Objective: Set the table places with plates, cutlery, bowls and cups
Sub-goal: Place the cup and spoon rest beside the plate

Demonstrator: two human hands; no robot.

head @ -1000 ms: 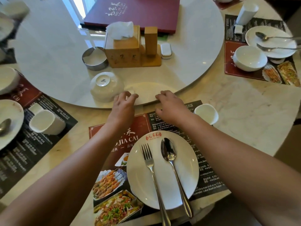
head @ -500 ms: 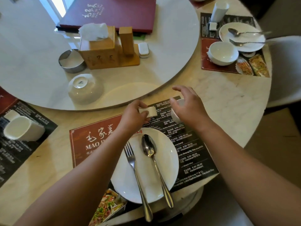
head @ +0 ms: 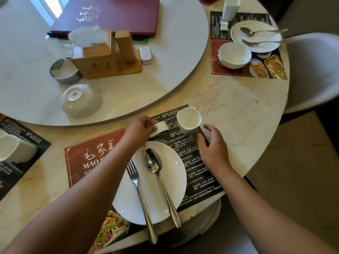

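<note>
Pale marble table [head: 242, 114] carries a red and black paper placemat [head: 88, 156] at its near edge. On the far right corner of this placemat stands a white cup [head: 189, 120], upright, with its mouth up. The right hand [head: 212, 143] is just beside the cup, fingers loose and spread, holding nothing. Its thumb and first finger are very near the base of the cup, but I cannot tell if they touch it. The left hand [head: 139, 129] pinches a small white ceramic rest [head: 162, 126] just left of the cup, over the top part of the placemat. Whether this rest lies on the paper or is lifted, I cannot tell.

Closer to the person, a white plate [head: 165, 198] sits on the placemat. A fork [head: 136, 182] and a spoon [head: 154, 165] lie on it side by side, fork on the left, handles toward the person.

Beyond the hands is a round white turntable [head: 165, 70]. It bears an upturned bowl [head: 80, 101] near its edge, a metal tin [head: 64, 72], a wooden tissue box [head: 99, 59] and a dark red menu [head: 113, 13]. At far right, another place has a far bowl [head: 234, 55] and a far plate [head: 260, 46]. A white chair [head: 311, 70] stands at the right.
</note>
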